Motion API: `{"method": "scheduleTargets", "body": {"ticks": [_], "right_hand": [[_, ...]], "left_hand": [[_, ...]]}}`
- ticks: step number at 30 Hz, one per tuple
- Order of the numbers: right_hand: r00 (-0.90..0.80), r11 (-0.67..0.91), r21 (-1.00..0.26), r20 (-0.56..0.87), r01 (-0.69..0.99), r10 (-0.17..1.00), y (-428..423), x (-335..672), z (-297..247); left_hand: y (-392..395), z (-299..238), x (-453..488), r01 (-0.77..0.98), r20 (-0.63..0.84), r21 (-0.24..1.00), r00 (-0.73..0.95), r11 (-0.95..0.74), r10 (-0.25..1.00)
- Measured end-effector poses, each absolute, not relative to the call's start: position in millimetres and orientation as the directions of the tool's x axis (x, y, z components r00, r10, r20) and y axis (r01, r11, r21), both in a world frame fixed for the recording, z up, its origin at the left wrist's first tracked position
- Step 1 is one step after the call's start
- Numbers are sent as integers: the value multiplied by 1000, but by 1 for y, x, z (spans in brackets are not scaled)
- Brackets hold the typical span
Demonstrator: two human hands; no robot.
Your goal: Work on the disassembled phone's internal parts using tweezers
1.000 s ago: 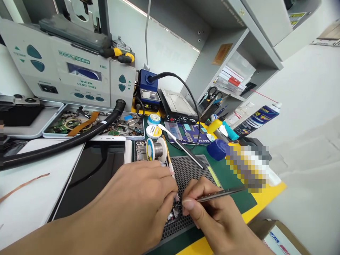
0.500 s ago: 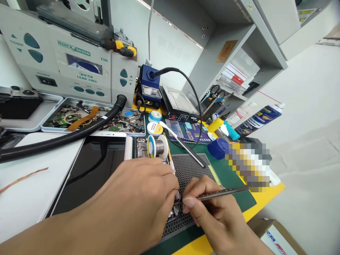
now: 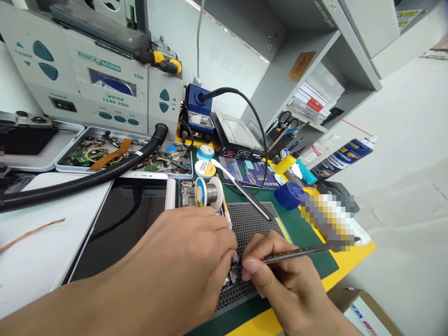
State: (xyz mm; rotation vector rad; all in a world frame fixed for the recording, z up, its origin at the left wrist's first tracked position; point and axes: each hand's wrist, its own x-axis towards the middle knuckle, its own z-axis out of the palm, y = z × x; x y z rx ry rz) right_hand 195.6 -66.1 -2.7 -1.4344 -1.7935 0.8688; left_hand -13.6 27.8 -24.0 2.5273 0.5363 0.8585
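My left hand [image 3: 196, 252] is closed over an opened phone-like device, its fingers curled down. Most of its fingertips are hidden, so whatever they grip cannot be made out. A corner of the device [image 3: 231, 277], with small dark and silvery parts, shows below the fingers on a black honeycomb mat [image 3: 250, 210]. My right hand [image 3: 276, 270] pinches a slim dark metal hand tool [image 3: 297, 253] with a row of dots along its shaft. The tool's working end is hidden behind the fingers, close to the device and my left fingertips.
A solder wire spool [image 3: 210, 192] stands just beyond my left hand. A white-and-black brush [image 3: 241, 189] lies across the mat. At left are a dark-screened tablet [image 3: 126, 224], a black hose [image 3: 87, 184] and a tray of circuit boards [image 3: 79, 156]. A hot-air station [image 3: 87, 93] stands behind.
The whole view has shifted very slightly. Both hands keep the same pose, with the tool still in my right hand.
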Motion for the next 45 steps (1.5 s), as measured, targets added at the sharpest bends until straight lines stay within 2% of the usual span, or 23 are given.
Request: {"method": "scheduleTargets", "body": {"ticks": [29, 45], "right_hand": [[-213, 230, -800, 130, 554, 968, -63, 194, 0], [-222, 303, -798, 216, 522, 951, -61, 191, -1]], "left_hand": [[28, -26, -12, 236, 479, 487, 733, -841, 483], [30, -22, -11, 245, 470, 490, 734, -837, 490]]}}
